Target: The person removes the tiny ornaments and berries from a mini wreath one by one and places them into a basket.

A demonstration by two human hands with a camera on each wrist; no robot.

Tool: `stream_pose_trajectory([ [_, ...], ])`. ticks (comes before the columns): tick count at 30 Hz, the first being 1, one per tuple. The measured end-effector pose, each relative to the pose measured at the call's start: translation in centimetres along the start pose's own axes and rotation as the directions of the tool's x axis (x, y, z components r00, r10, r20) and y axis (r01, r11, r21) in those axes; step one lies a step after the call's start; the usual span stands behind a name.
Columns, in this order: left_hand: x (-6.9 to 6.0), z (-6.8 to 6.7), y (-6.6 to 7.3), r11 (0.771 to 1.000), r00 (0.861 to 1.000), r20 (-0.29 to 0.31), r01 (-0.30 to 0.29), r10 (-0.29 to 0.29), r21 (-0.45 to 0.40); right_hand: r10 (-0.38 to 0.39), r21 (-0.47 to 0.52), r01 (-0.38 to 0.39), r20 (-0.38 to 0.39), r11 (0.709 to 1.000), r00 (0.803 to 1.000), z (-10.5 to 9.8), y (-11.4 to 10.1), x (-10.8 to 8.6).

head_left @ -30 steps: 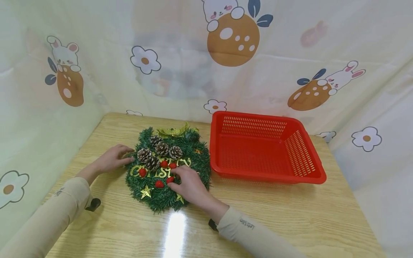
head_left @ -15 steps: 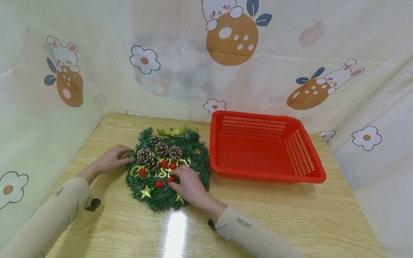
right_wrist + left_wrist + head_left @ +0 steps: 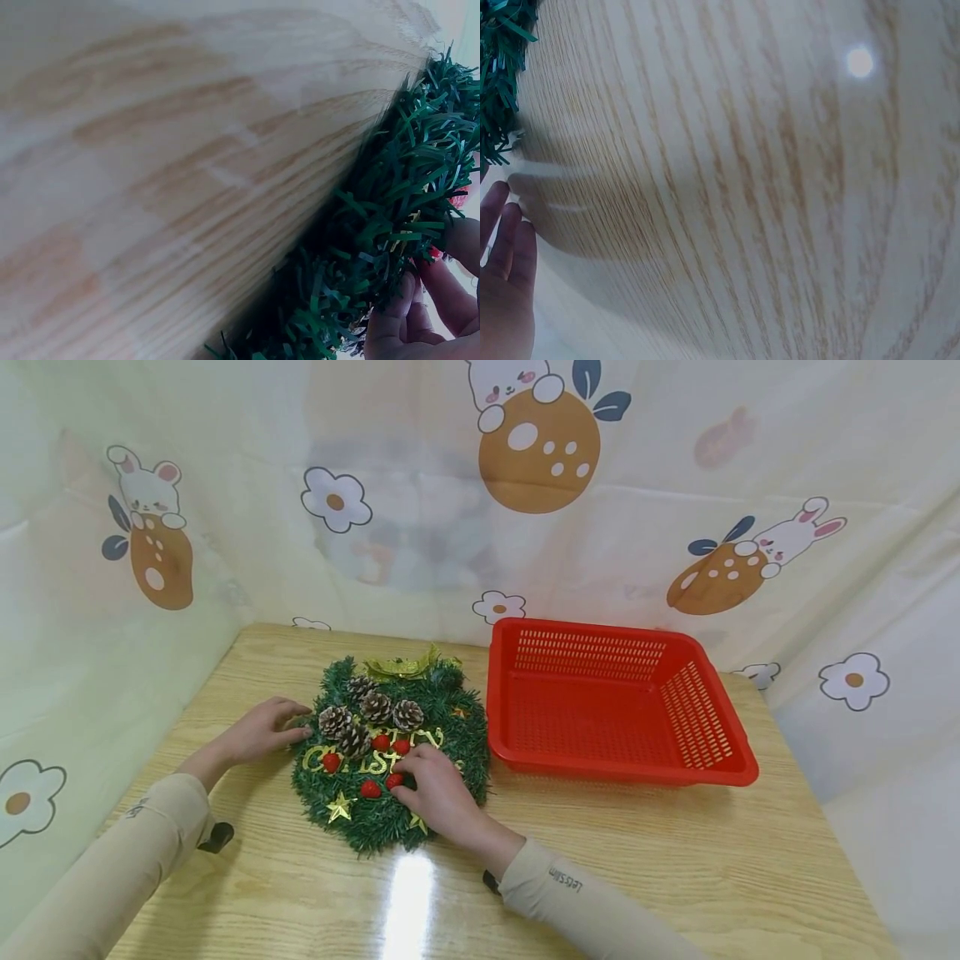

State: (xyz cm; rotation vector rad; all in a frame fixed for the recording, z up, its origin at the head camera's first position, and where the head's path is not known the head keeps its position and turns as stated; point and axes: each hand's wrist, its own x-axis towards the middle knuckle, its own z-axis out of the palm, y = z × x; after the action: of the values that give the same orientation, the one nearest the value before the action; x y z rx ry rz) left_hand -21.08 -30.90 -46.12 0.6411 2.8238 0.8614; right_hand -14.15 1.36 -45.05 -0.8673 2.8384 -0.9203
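- While the right hand (image 3: 442,789) works at a red berry (image 3: 394,781) on the green wreath (image 3: 386,818), the step in hand looks like handling that one decoration; the next move seems to call for a light, careful pinch and a wreath kept still.
- The right hand is nearly closed, thumb and fingertips apparently pinching the berry; how firmly, I cannot tell.
- Farther off, the left hand (image 3: 262,727) has relaxed, partly spread fingers, grips nothing, and meets the wreath's near side with its tips; whether it presses there is unclear.
- Between both hands, the wreath lies flat on the surface (image 3: 285,893).
- Just beyond the right fingertips, pine cones (image 3: 354,739) cluster toward the left hand.
- Past the right hand and to its right, a red basket (image 3: 622,772) stands just beside the wreath.
- Behind everything hangs a printed cloth (image 3: 420,543).
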Motion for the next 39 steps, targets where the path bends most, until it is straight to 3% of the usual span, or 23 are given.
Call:
stream_pose_trajectory([
  [8, -0.2, -0.2, 0.4, 1.000, 1.000, 0.001, 0.004, -0.004, -0.001, 0.000, 0.035, 0.000, -0.008, 0.999, 1.000, -0.6, -0.3, -0.1],
  [14, -0.2, -0.1, 0.4, 1.000, 1.000, -0.001, 0.007, -0.007, -0.011, 0.040, 0.111, -0.035, -0.043, 0.993, 0.998, -1.0, -0.4, 0.1],
  [24, -0.2, -0.1, 0.2, 1.000, 1.000, 0.002, 0.013, -0.013, -0.007, 0.146, 0.344, -0.131, -0.018, 0.930, 0.989, -2.2, -0.5, 0.7],
  [30, -0.2, 0.0, 0.0, 1.000, 1.000, 0.007, 0.013, -0.013, -0.005, 0.196, 0.376, -0.172, -0.025, 0.911, 0.980, -2.9, -0.8, 1.0],
  [39, -0.2, 0.0, 0.0, 1.000, 1.000, 0.007, 0.005, -0.005, -0.007, 0.190, 0.377, -0.152, -0.066, 0.914, 0.980, -4.7, -1.4, 1.3],
])
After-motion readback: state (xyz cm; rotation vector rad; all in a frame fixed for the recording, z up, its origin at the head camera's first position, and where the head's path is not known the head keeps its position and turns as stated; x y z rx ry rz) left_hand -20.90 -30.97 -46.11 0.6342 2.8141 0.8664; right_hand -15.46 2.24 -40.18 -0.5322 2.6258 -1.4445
